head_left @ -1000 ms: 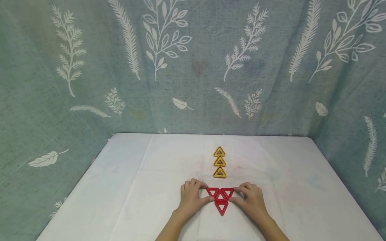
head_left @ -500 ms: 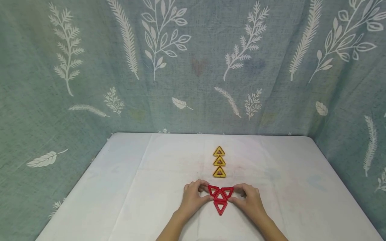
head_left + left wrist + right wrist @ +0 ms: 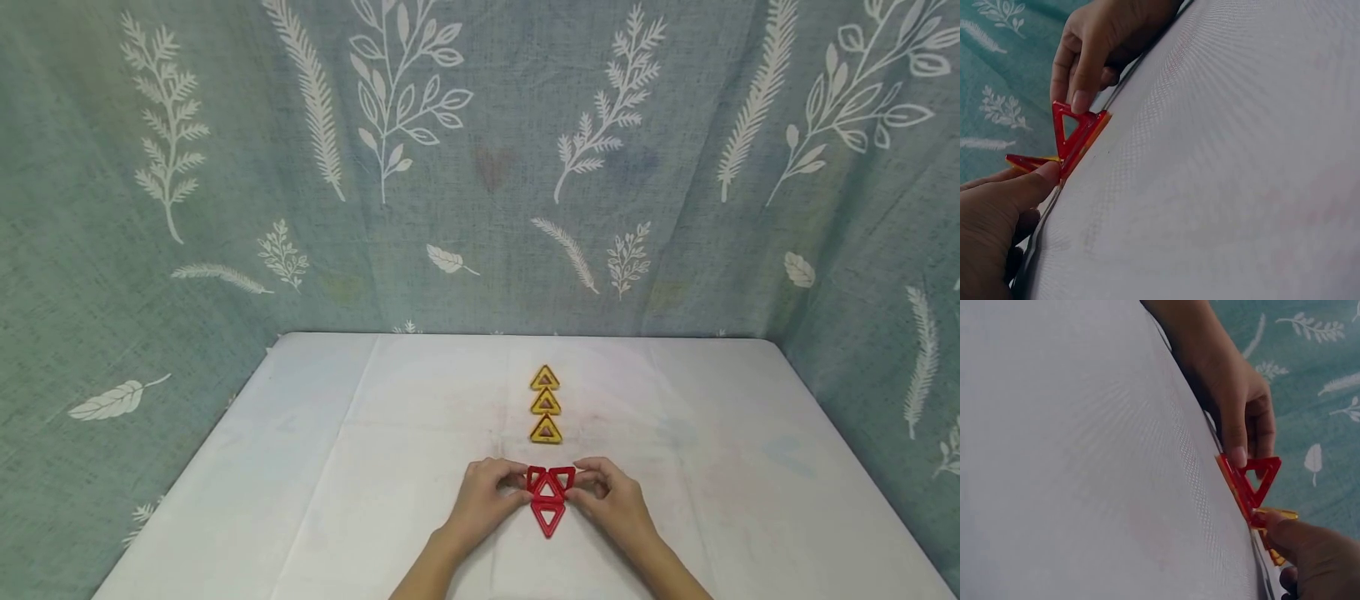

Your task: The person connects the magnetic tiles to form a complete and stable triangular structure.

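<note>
Several red triangular magnetic tiles are joined at their edges in front of me. In the head view my left hand (image 3: 483, 502) pinches the left tile (image 3: 529, 480) between thumb and fingers. My right hand (image 3: 613, 502) pinches the right tile (image 3: 562, 470) the same way. Both side tiles stand tilted up from the middle tile (image 3: 548, 499), which lies between them. The lower tile (image 3: 540, 520) lies flat, pointing towards me. In the right wrist view the raised left tile (image 3: 1268, 478) shows at the left hand's fingertips; the left wrist view shows the raised right tile (image 3: 1058, 130).
Beyond the hands, three yellow triangular tiles (image 3: 546, 441) lie in a column on the white-covered table (image 3: 405, 400). A green-blue curtain (image 3: 495, 275) with white leaf prints hangs behind the table and along both sides.
Both side tiles lay flat a second ago; the left one lifted first, and now both are folded up. The hands have moved inward with them. The yellow tiles have not moved.
</note>
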The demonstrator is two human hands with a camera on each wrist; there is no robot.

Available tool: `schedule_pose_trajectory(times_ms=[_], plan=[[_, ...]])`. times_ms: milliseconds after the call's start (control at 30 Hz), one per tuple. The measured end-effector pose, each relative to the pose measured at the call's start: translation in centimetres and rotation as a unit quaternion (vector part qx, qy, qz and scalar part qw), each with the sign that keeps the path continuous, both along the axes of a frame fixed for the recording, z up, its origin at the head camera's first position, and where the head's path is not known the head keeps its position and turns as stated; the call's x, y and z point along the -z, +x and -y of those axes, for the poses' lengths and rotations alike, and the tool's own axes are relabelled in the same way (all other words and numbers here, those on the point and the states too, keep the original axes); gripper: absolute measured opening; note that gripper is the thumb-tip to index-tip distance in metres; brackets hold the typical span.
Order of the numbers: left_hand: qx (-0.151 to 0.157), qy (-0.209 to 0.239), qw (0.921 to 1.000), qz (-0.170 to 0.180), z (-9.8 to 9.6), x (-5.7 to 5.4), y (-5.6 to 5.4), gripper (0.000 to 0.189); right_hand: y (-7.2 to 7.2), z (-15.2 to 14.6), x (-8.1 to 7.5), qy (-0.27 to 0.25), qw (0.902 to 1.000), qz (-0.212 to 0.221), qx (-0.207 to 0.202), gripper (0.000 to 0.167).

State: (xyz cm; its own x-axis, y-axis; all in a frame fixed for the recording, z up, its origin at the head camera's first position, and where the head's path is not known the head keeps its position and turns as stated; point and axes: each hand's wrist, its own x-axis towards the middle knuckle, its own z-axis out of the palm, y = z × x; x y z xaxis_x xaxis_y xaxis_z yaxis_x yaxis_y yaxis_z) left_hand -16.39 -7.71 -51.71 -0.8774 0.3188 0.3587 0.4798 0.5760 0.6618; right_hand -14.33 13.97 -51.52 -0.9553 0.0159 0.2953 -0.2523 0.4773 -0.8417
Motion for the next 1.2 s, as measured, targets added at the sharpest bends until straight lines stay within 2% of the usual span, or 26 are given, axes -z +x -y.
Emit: schedule_pose_trajectory(times_ms=[133,267,467,600,767,900,1033,1200], plan=[[0.017,-0.01,0.9994,-0.027,0.1,0.0,0.1,0.029,0.1,0.1,0.3,0.024,0.9986,-0.044,-0.016,0.032],[0.023,-0.021,0.9989,-0.036,0.1,0.1,0.2,0.026,0.1,0.2,0.7,0.055,0.9925,-0.106,-0.027,0.033],[0.031,-0.023,0.9974,-0.06,-0.1,0.1,0.2,0.024,-0.1,0.0,1.1,0.1,0.9718,-0.207,-0.05,0.037],[0.033,-0.026,0.996,-0.079,-0.1,0.3,0.2,0.023,-0.1,0.0,1.1,0.118,0.9591,-0.248,-0.071,0.041],[0.039,-0.032,0.9949,-0.088,0.1,0.5,0.1,0.022,0.0,0.1,1.1,0.125,0.9599,-0.24,-0.073,0.043],[0.043,-0.026,0.997,-0.058,0.2,0.5,0.1,0.021,0.1,0.1,1.2,0.143,0.9589,-0.231,-0.08,0.05],[0.045,-0.019,0.9985,-0.024,0.4,0.4,0.1,0.023,0.2,0.0,1.1,0.175,0.9543,-0.22,-0.101,0.066],[0.062,-0.023,0.9976,-0.02,0.7,0.3,0.0,0.028,0.4,-0.2,0.8,0.231,0.9442,-0.194,-0.132,0.09]])
